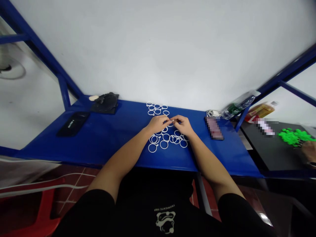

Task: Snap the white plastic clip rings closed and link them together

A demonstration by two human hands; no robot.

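Note:
My left hand (158, 124) and my right hand (182, 124) meet over the middle of the blue table, fingertips pinched close together. Between them is a thin white curtain ring (170, 125), gripped at its upper edge and partly covered by the fingers. Nearer to me, several more white curtain rings (164, 144) lie loose, some overlapping, each with a small tab on its rim. A further group of rings (157, 112) lies beyond my hands, toward the wall. My wrists and hands hide some of the rings.
A black pouch (72, 124) and dark crumpled sheets (106, 102) lie on the left of the blue table (98, 138). On the right are a phone (214, 128), a coiled white cable (213, 113) and a plastic bottle (240, 104). Green pieces (295, 136) lie on the neighbouring black table, beside another person's hand (309, 151).

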